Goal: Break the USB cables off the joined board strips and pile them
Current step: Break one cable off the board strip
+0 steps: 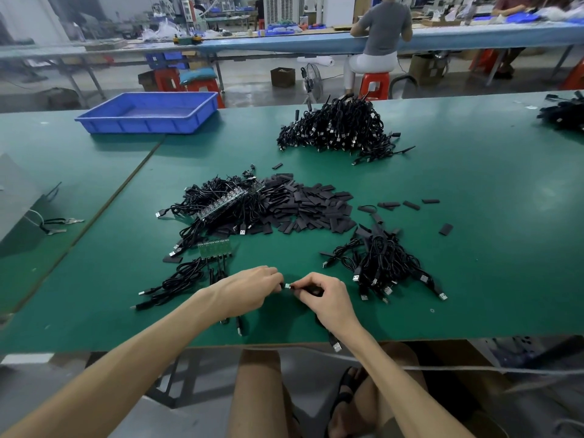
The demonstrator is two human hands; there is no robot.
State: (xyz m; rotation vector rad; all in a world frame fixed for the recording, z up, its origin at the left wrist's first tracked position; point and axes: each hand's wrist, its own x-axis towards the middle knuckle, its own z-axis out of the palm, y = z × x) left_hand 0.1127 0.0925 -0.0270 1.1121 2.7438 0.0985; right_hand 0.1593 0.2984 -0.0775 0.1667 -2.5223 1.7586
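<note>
Above the table point(474, 263), hands point(249, 290) point(328, 300) pinch cable point(313, 291) (black).

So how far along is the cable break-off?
Done: loose cables heaped in a big far pile and a smaller pile at right. In hand: left hand and right hand pinch one board piece between them. Left: a short green strip and a tangle of joined strips, cables still attached.

small piece point(287, 286) pinched in my fingers point(301, 283), too tiny to make out, cable point(335, 344) mostly hidden under my right hand point(325, 300), board strips point(221, 207) half buried in tangled wires point(202, 197), black pile point(562, 113) cut off at the right edge
</note>
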